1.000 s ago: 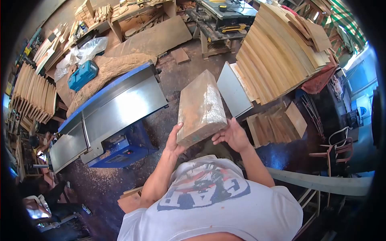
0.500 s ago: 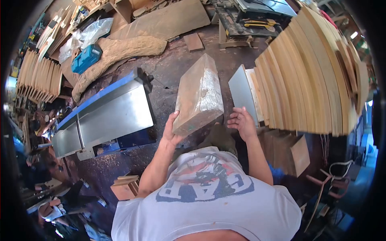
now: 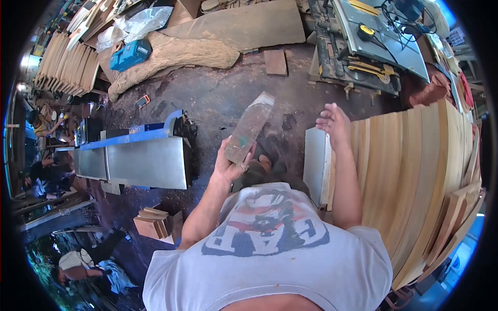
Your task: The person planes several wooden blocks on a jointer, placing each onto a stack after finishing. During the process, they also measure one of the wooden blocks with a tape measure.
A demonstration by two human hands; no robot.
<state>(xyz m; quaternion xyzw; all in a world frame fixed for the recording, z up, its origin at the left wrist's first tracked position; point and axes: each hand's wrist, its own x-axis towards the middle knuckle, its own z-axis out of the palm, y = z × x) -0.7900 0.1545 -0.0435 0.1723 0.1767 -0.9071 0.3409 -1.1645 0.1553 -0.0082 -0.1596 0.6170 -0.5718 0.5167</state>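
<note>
A wooden block point(image 3: 250, 126) with a green mark is in my left hand point(image 3: 231, 160), in front of my body. The thumb and fingers grip its near end, and its narrow side faces up. My right hand point(image 3: 334, 124) is raised to the right, apart from the block, with its fingers loosely spread and holding nothing. Close beside my right forearm stands a row of upright wooden boards point(image 3: 399, 176), with a pale flat panel point(image 3: 314, 160) at its left end.
On the left is a machine point(image 3: 145, 159) with a metal table and blue fence. Ahead lie a curved wood slab point(image 3: 192, 53), a blue case point(image 3: 130, 55) and a small board point(image 3: 276, 62). Cut blocks point(image 3: 151, 223) sit at lower left; a workbench point(image 3: 358, 72) stands at upper right.
My left hand has turned the block so its narrow side shows. My right hand has moved up and right, away from the block. The view has turned, showing more of the right side.
</note>
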